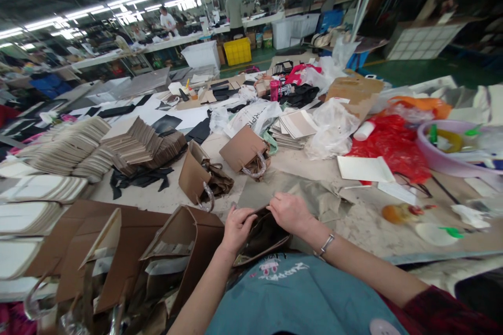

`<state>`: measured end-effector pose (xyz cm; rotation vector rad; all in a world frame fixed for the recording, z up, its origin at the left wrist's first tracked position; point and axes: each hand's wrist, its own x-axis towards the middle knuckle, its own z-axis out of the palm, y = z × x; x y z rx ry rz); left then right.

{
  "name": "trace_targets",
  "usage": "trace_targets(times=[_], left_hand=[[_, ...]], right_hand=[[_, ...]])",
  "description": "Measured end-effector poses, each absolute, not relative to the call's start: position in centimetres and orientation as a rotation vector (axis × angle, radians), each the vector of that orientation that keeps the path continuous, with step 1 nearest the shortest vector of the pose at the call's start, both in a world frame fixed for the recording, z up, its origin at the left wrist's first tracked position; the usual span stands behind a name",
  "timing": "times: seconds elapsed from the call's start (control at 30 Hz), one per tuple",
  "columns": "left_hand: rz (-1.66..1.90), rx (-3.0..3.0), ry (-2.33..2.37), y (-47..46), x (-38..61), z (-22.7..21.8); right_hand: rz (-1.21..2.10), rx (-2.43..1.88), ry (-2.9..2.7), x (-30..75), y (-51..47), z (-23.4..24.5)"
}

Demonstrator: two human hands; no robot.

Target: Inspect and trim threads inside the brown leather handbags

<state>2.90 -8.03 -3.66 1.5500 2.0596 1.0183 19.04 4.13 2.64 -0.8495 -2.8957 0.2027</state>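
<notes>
Pinching now at the far rim of a brown bag [264, 235] — drawn in close to the apron [306, 298], by the near side of the table [361, 220]. Clamped on that rim with thumb and bent fingers of the left hand [237, 227]; likewise, just beside, with the right hand [291, 213]. Probably held two-handed to keep the edge taut, and tucked near the body for steadiness. Resting on table or lap? Cannot tell.

Laid out just beyond — a grey sheet [265, 188], crumpled toward the right. Past that, two small bags [239, 147], perhaps stood off to leave room for the hands.

Crowded on the left by a row of bags [210, 235], right beside the forearm, with panels [131, 141] stacked behind. Hemmed in on the right by an amber bottle [396, 213], red plastic [389, 144] and a tub [444, 161].
</notes>
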Motion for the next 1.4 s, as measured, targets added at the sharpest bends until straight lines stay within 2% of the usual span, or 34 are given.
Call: trace_targets(times=[0.4,0.9,1.1,1.4], left_hand=[[1.142,1.561,2.047,-7.5,2.7,-4.4],[1.083,1.588,1.997,-7.4,2.2,-4.2],[0.906,1.670,2.039,-7.2,2.1,-3.4],[0.325,1.866,1.922,-4.9,1.9,1.3]], right_hand=[[0.199,-0.714,-3.036,20.3,6.0,3.4],[0.291,-0.942,-2.918,19.5,5.8,3.4],[0.290,-0.954,-2.902,19.3,5.9,3.1],[0.280,-0.950,-2.916,19.3,5.6,3.5]])
